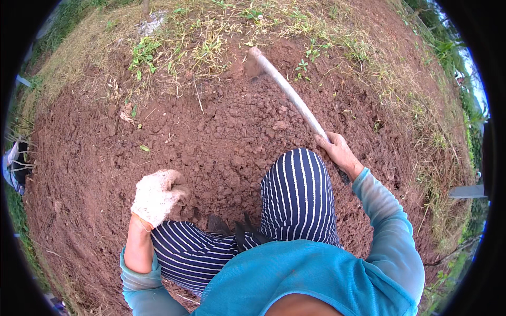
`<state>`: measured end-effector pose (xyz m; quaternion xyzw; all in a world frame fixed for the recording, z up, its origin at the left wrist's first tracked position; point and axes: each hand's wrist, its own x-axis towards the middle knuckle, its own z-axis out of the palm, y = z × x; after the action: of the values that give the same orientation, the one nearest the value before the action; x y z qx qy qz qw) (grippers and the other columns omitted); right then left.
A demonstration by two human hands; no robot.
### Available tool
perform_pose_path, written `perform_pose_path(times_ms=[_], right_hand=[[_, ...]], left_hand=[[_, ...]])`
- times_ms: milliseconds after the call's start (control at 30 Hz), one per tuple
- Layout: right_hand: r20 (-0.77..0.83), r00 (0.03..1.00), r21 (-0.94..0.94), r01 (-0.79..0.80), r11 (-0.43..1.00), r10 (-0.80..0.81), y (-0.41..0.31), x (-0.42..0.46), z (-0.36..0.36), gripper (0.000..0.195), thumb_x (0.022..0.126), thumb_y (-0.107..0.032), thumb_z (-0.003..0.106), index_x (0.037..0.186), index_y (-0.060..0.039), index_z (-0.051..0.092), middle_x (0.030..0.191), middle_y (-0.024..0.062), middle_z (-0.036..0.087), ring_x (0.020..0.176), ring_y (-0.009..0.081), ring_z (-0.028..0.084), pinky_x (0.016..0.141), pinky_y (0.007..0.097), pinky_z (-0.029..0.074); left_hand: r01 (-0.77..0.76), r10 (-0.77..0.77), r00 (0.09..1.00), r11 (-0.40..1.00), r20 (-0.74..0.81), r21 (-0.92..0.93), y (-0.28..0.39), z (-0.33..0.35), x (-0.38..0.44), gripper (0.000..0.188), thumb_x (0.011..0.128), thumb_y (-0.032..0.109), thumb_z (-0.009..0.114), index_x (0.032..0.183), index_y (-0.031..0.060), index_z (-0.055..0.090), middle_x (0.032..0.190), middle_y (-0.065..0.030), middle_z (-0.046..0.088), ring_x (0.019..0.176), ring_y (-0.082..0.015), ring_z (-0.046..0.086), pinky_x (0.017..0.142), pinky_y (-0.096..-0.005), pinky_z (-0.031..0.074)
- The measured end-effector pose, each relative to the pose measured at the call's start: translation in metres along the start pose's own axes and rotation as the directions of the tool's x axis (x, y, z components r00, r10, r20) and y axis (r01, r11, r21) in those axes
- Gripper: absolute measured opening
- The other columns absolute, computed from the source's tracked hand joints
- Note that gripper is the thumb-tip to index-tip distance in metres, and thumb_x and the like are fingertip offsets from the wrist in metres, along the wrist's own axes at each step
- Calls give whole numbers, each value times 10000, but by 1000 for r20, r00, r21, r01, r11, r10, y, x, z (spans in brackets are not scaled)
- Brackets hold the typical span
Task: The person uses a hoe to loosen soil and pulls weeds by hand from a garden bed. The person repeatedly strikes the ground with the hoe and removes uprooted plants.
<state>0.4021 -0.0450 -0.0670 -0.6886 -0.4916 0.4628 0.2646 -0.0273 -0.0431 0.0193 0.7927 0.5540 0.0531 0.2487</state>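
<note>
My bare right hand (340, 153) is closed around the pale wooden handle of a hoe (290, 94), right of my raised knee. The handle slants up and left to a blurred, dirt-coloured blade (255, 69) near the edge of the weeds. My left hand (160, 195) wears a soil-stained white glove and is held with curled fingers above my other, bent leg. Whether anything small is inside those fingers cannot be told. Reddish-brown crumbly soil (229, 134) lies before me.
Dry grass and green weeds (144, 55) border the soil at the top, with a thin trunk (146, 11) behind. More cut grass (435, 146) lies along the right. A grey post (468, 192) juts in at right. Part of another person (16, 166) shows at the far left.
</note>
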Motion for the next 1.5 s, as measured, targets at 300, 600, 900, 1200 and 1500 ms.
perform_pose_path(times_ms=[300, 600, 900, 1200, 1500], right_hand=[[-106, 980, 319, 192, 928, -166, 22, -2, 14, 453, 911, -484, 355, 750, -73, 457, 544, -7, 422, 447, 76, 396, 403, 218, 340], [-41, 986, -80, -164, 983, 161, 184, -52, 56, 556, 839, -531, 464, 821, 17, 560, 685, 123, 591, 630, 239, 569, 586, 344, 442], [-176, 981, -276, -128, 953, 81, 139, 25, -22, 305, 795, -300, 591, 890, -10, 589, 781, 178, 614, 733, 249, 602, 683, 342, 472], [47, 949, -790, 227, 569, -313, 74, 262, 9, 225, 835, -150, 466, 1033, -107, 565, 1009, 116, 560, 944, 301, 559, 790, 391, 465], [159, 954, -939, 225, 260, -252, 93, 356, 41, 192, 802, -96, 471, 959, -109, 580, 992, 87, 570, 936, 252, 566, 745, 347, 490]], left_hand=[[61, -62, 998, 993, -6, -98, 17, -6, 0, 245, 677, 239, 620, 824, 43, 619, 762, -150, 598, 723, -320, 585, 640, -358, 465], [158, -156, 987, 972, 25, -175, 10, -1, 1, 197, 697, 177, 642, 783, 1, 621, 674, -152, 588, 619, -228, 599, 572, -308, 462], [249, -259, 966, 943, -18, -219, -4, 1, 6, 129, 669, 69, 638, 770, -11, 625, 688, -115, 597, 627, -194, 574, 583, -291, 453], [405, -406, 912, 877, 51, -258, -41, 16, 30, 108, 643, 36, 623, 733, -22, 610, 633, -114, 578, 566, -191, 539, 547, -301, 432], [733, -628, 680, 594, 380, -331, -58, 11, 71, 250, 779, 63, 599, 1013, -24, 603, 830, -34, 607, 716, -104, 510, 641, -221, 424]])
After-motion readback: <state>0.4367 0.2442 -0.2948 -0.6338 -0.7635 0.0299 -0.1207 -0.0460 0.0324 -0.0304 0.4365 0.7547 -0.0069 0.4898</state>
